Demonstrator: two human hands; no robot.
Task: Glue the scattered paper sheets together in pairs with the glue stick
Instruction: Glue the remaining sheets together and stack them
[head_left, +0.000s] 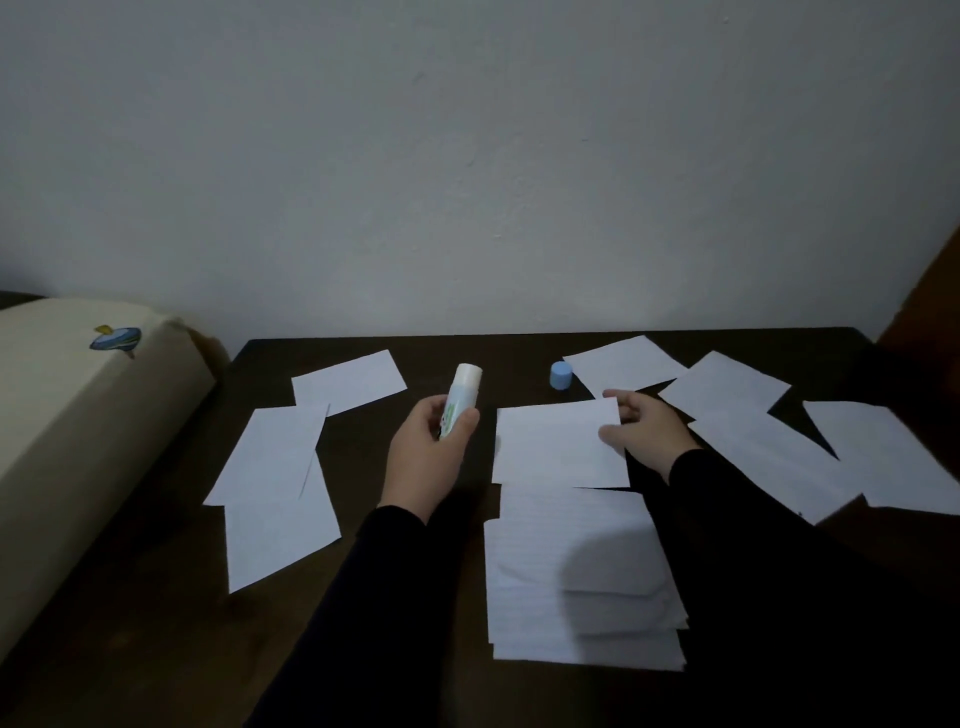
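While your left hand (426, 457) gripped the uncapped glue stick (460, 400), your right hand (641, 434) pinched one paper sheet (556, 447) (plenty apparently remained unpaired).

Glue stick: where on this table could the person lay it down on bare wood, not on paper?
Bare table runs between the left sheets and the centre stack, under the left hand gripping the glue stick. Another strip lies along the far edge beside the blue cap. The right side is crowded with overlapping sheets.
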